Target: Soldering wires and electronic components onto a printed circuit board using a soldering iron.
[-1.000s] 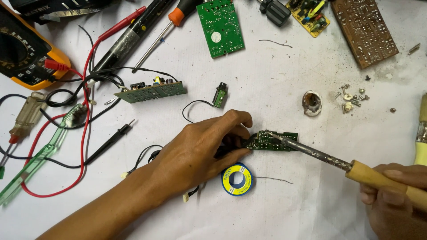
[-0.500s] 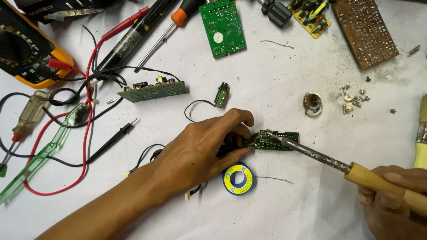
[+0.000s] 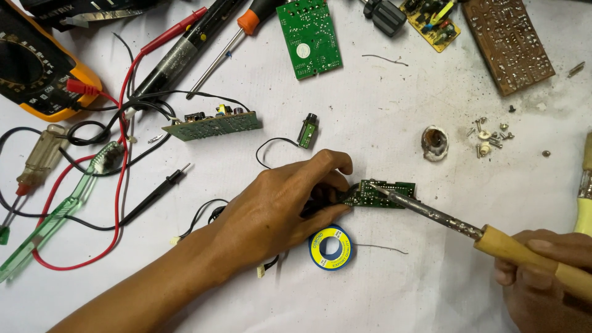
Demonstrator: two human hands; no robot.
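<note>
- The left hand [image 3: 271, 209] pins a small green circuit board [image 3: 383, 195] to the white worktop [image 3: 382, 117], its grip closed on the board's left end. The fingertips lie close to the hot tip, so a slip of the iron toward nine o'clock could likely burn them.
- The right hand [image 3: 542, 271] closes its grip round the yellow handle of the soldering iron [image 3: 456, 225], whose tip touches the board's top face. Held far back on the handle, the tip may wander and bridge neighbouring joints.
- The board sits near the middle of the worktop, held only at one end; pressure from the iron could pivot it or tip it up.
- A blue-and-yellow solder spool [image 3: 331, 248] lies just beside the board at seven o'clock, with a loose wire end trailing toward three o'clock. The iron's shaft passes above that wire, and lowering it might melt the wire.
- Black leads [image 3: 203, 213] run under the left wrist; a snag there could jerk the board.
- Small screws [image 3: 490, 139] lie loose at two o'clock, well apart, and a sweep of the right forearm might scatter them.
</note>
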